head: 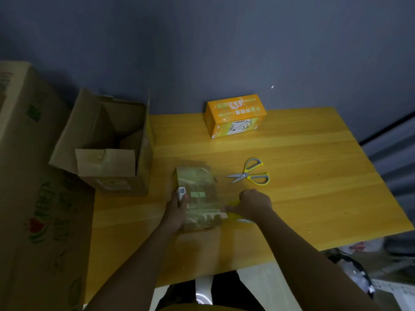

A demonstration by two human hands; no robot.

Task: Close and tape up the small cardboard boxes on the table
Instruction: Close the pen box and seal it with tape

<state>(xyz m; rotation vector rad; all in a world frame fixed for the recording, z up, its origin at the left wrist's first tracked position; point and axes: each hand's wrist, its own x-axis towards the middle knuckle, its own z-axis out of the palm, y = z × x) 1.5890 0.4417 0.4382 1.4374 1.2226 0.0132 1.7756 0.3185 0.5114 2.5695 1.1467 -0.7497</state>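
A small cardboard box [199, 196] wrapped in shiny clear tape lies on the wooden table [303, 198] near its front middle; it looks blurred. My left hand [176, 212] holds the box's left side, thumb on its top near a white label. My right hand [253, 204] is just right of the box, fingers curled round a tape roll [240, 215] with a yellowish core, a clear strip running from it to the box. A second small box [234, 115], orange and closed, stands at the table's far edge.
Yellow-handled scissors [251, 175] lie slightly open on the table beyond my right hand. A large open carton [107, 144] sits at the table's left edge, a bigger printed carton [33, 176] further left. A dark wall is behind the table.
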